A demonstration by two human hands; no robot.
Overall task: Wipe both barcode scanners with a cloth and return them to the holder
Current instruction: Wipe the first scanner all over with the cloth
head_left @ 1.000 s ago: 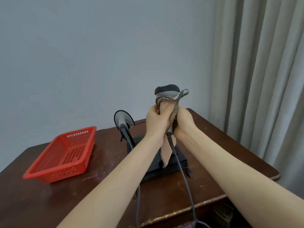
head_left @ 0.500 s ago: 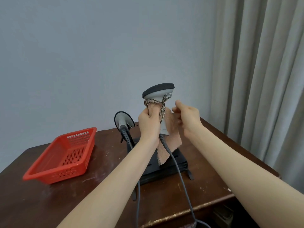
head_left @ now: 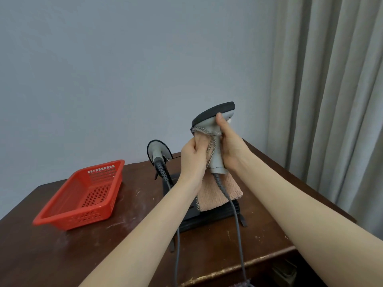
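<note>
A red basket (head_left: pixel 83 195) sat at the left of the wooden table (head_left: pixel 51 255). Beside it, one barcode scanner (head_left: pixel 158 151) rested in the black holder (head_left: pixel 209 217). Above the holder, the left hand (head_left: pixel 193 160) curled round a pink cloth (head_left: pixel 219 193), pressing it to the handle of the second scanner (head_left: pixel 215 121), which was held upright in the air. The right hand (head_left: pixel 230 146) gripped that scanner's neck, thumb up against its head. Wiping well probably meant steadying the scanner with the right hand while sliding the cloth along handle and head, keeping the cable slack. Half a second earlier, the right hand had been off the scanner, loosely open beside it.
</note>
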